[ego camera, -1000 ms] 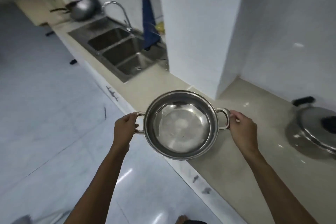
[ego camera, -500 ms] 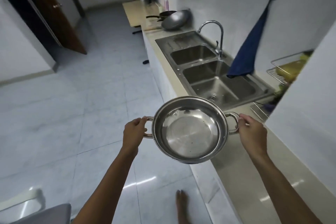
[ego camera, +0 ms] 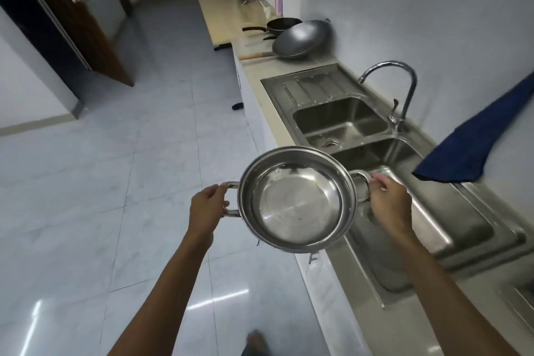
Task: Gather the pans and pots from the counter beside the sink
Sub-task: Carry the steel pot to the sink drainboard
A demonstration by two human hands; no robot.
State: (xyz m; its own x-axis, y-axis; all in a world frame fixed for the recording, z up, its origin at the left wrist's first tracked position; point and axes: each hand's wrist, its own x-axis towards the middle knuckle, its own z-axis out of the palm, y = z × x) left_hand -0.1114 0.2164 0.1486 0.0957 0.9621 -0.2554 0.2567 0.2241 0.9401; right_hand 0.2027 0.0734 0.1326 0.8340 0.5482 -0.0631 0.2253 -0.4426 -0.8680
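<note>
I hold an empty steel pot [ego camera: 297, 202] level in front of me, over the counter's front edge by the sink. My left hand [ego camera: 208, 208] grips its left loop handle and my right hand [ego camera: 388, 201] grips the right one. Far along the counter [ego camera: 260, 66], beyond the sink, a grey wok [ego camera: 302, 39] leans tilted toward the wall. A black frying pan [ego camera: 281, 24] with a long handle sits just behind the wok.
A double steel sink [ego camera: 344, 121] with a curved tap [ego camera: 401, 89] runs along the right. A blue cloth [ego camera: 474, 141] hangs from the wall above it. A wooden table [ego camera: 222, 14] stands past the counter. Tiled floor lies to the left, with a brown door [ego camera: 72, 9].
The view has swung left from the corner counter to the sink and drawn closer to it. The pot stays held by both handles, and the wok and pan look nearer.
</note>
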